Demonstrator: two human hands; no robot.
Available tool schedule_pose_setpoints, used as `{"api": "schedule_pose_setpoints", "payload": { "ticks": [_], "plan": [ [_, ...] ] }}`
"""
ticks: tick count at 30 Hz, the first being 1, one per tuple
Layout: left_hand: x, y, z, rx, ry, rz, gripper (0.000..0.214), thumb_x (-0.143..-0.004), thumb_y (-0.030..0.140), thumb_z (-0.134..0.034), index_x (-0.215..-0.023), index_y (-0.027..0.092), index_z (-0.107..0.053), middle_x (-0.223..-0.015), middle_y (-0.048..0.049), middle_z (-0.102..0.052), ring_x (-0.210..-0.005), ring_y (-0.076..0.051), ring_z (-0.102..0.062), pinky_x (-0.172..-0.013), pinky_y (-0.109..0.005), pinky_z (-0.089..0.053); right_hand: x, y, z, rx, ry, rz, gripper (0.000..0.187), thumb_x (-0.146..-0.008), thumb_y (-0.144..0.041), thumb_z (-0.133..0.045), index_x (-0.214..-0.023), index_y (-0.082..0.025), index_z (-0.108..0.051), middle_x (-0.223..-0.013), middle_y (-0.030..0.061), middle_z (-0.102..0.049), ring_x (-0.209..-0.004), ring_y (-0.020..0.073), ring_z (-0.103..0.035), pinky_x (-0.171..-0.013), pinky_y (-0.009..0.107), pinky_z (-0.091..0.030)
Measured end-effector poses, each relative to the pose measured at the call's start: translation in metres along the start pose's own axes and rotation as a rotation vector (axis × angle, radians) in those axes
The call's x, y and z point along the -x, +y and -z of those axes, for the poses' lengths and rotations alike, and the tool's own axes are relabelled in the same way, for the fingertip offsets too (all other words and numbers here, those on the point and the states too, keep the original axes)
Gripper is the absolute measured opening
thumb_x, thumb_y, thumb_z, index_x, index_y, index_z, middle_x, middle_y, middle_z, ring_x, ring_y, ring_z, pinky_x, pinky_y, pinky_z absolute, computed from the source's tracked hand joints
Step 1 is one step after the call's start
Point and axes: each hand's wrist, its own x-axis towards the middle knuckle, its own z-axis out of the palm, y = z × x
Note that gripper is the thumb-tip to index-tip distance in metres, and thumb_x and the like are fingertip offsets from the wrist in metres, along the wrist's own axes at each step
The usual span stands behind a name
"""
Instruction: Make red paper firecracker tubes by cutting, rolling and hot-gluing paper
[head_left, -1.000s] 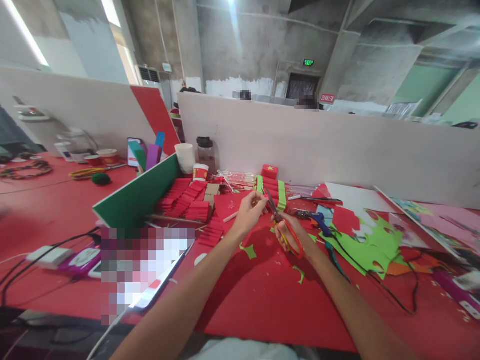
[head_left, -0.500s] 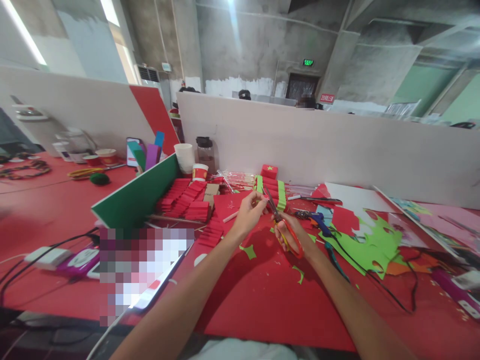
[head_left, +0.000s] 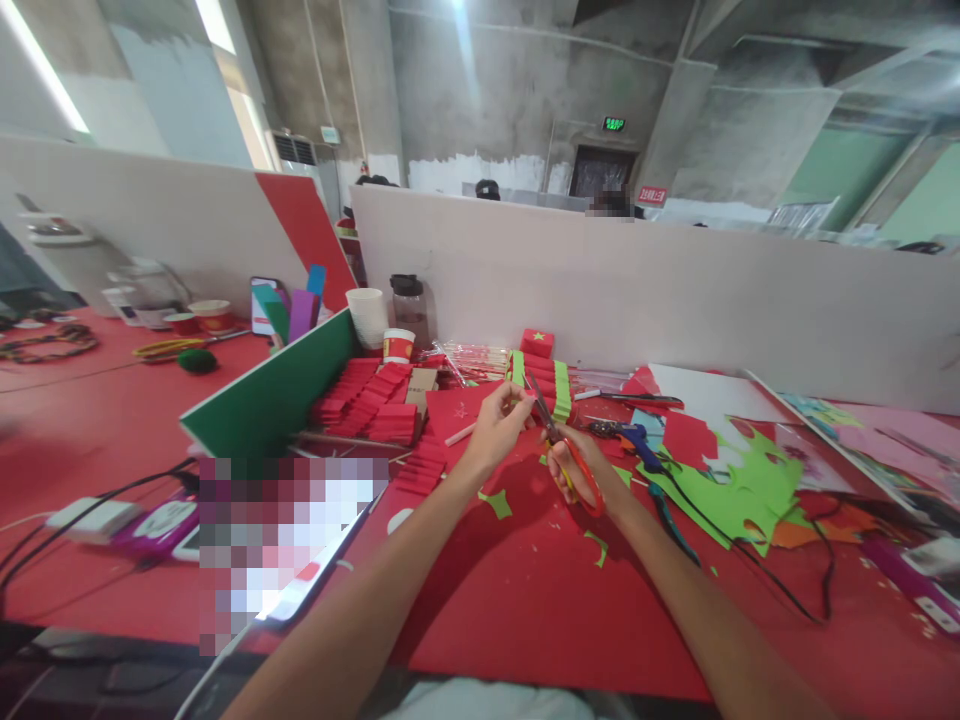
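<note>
Red-yellow scissors (head_left: 552, 430) in grip of right hand (head_left: 595, 456); reddish piece (head_left: 532, 393), perhaps paper, in left hand (head_left: 501, 418).

Scissors (head_left: 556, 435) above table (head_left: 525, 600); cut paper (head_left: 720, 492) right of them; board (head_left: 274, 395) left; cup (head_left: 398, 347) before bottle (head_left: 410, 308); partition (head_left: 637, 290) behind both.

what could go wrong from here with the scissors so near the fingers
The scissors in the right hand have their blades close to the left hand's fingertips, so a slip might nick a finger. The loose green scraps lie near the forearms and could get brushed about.
</note>
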Motion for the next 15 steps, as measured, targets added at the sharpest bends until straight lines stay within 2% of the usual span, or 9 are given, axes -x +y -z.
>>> {"api": "schedule_pose_setpoints", "payload": {
  "ticks": [10, 15],
  "plan": [
    [0.0002, -0.0021, 0.0012, 0.003, -0.007, -0.017, 0.023, -0.083, 0.036, -0.062, -0.076, 0.018, -0.05, -0.064, 0.0047, -0.052, -0.057, -0.008, -0.051, -0.059, -0.02, -0.043, 0.0017, -0.0064, -0.0013, 0.041, -0.005, 0.013, 0.053, -0.087, -0.068, -0.045, -0.108, -0.02, -0.054, -0.062, -0.005, -0.048, -0.036, 0.007, -0.041, -0.033, 0.018, -0.039],
    [0.001, -0.0001, 0.0014, 0.011, -0.012, 0.007, 0.023, -0.082, 0.037, -0.062, -0.076, 0.018, -0.05, -0.064, 0.0048, -0.052, -0.058, -0.008, -0.051, -0.061, -0.02, -0.043, 0.002, -0.0061, -0.0008, 0.057, 0.002, 0.039, 0.052, -0.084, -0.068, -0.051, -0.107, -0.022, -0.054, -0.063, -0.0052, -0.048, -0.036, 0.0072, -0.04, -0.032, 0.019, -0.038]
  ]
}}
